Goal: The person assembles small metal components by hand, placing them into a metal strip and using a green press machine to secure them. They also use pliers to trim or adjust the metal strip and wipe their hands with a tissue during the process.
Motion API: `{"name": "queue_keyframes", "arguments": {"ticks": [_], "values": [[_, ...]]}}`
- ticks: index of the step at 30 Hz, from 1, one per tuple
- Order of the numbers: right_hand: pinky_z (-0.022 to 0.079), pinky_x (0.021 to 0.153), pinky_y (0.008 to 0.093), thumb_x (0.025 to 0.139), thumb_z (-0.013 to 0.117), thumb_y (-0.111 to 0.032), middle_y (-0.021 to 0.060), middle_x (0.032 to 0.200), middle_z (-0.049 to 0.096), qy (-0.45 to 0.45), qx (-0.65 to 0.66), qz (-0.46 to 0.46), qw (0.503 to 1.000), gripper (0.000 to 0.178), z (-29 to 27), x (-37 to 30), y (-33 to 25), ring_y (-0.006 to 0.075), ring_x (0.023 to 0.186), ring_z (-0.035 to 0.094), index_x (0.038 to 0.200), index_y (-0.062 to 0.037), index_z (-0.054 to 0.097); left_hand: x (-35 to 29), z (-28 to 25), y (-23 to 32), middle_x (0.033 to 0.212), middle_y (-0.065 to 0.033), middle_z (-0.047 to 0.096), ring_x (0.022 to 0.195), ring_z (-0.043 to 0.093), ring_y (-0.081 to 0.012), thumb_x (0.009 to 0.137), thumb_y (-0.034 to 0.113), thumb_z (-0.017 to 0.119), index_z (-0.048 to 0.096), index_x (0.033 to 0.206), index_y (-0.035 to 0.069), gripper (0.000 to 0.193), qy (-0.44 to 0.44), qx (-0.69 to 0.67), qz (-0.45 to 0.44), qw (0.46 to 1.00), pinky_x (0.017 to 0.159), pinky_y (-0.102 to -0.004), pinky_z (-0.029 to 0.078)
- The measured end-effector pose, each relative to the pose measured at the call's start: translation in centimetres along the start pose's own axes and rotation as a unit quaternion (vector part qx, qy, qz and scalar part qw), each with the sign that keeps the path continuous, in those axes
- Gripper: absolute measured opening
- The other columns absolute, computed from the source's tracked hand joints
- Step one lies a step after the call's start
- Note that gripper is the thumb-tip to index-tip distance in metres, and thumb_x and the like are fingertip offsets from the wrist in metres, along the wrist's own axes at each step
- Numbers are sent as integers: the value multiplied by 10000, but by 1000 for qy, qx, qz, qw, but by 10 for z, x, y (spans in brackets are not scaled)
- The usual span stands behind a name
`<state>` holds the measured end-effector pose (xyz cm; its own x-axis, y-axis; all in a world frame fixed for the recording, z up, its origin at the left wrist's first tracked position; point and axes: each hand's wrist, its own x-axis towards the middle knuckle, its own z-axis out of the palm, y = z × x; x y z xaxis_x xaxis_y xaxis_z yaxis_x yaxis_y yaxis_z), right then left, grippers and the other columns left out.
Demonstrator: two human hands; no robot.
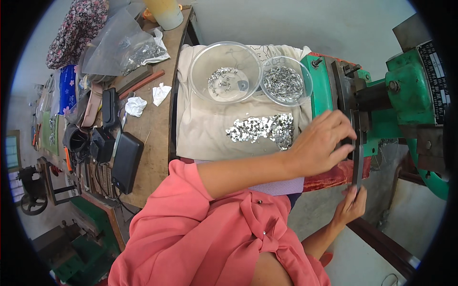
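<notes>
My left hand (324, 142) reaches across to the green press (412, 86), its fingers curled at the dark metal tooling (350, 102). Thumb and index finger close in as if around something small, which I cannot make out. Lower down, my right hand (350, 206) has its fingers closed on the lower end of a long flat metal bar (357, 167) running along the front of the tooling. Beside my left wrist, a pile of small shiny metal pieces (262, 129) lies on a beige cloth (205, 138).
Behind the pile stand a large clear tub (198, 78) with a few metal pieces and a smaller round tub (308, 88) full of them. A wooden table (155, 119) on the left carries a black power bank (128, 163), crumpled tissue (135, 107) and plastic bags (112, 47).
</notes>
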<state>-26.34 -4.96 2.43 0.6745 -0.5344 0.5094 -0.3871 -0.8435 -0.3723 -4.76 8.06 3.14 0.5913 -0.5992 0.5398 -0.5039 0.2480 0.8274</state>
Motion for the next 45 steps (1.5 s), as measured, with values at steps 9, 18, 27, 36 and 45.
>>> {"name": "queue_keyframes", "arguments": {"ticks": [9, 18, 27, 36, 45], "values": [[496, 590, 326, 924, 664, -249, 119, 753, 662, -90, 188, -129, 970, 269, 14, -1, -47, 247, 657, 636, 915, 20, 651, -29, -45, 19, 957, -131, 683, 839, 638, -185, 1016, 245, 568, 650, 1174, -26, 325, -171, -183, -255, 934, 786, -327, 514], [432, 645, 186, 957, 656, -183, 61, 924, 675, -277, 559, 29, 781, 269, 97, 92, -146, 68, 755, 611, 1109, 24, 574, -30, -168, 36, 975, -30, 700, 878, 611, -95, 961, 131, 653, 729, 1108, 1, 210, -7, -103, -261, 960, 803, -274, 497], [569, 832, 281, 959, 647, -77, 124, 986, 716, -345, 569, -17, 746, 165, 141, 159, -214, 168, 911, 711, 1057, 50, 611, -14, -233, 27, 1053, -75, 712, 989, 647, -137, 906, 76, 670, 709, 1195, 13, 298, 26, 72, -202, 976, 881, -277, 492], [543, 715, 248, 927, 683, -79, 77, 873, 711, -279, 506, -28, 816, 166, 136, 141, -199, 137, 836, 709, 1016, 49, 625, -21, -241, 4, 1047, -96, 715, 962, 663, -163, 899, 91, 648, 700, 1198, 8, 314, 85, 231, -227, 942, 867, -273, 495], [530, 611, 255, 953, 624, -59, 91, 750, 666, -362, 542, 151, 744, 82, 69, 53, -109, 137, 654, 660, 932, 14, 595, -51, -214, 42, 1092, -135, 698, 891, 663, -154, 996, 147, 576, 553, 1333, -71, 402, 66, -225, -427, 873, 770, -286, 538]]}}
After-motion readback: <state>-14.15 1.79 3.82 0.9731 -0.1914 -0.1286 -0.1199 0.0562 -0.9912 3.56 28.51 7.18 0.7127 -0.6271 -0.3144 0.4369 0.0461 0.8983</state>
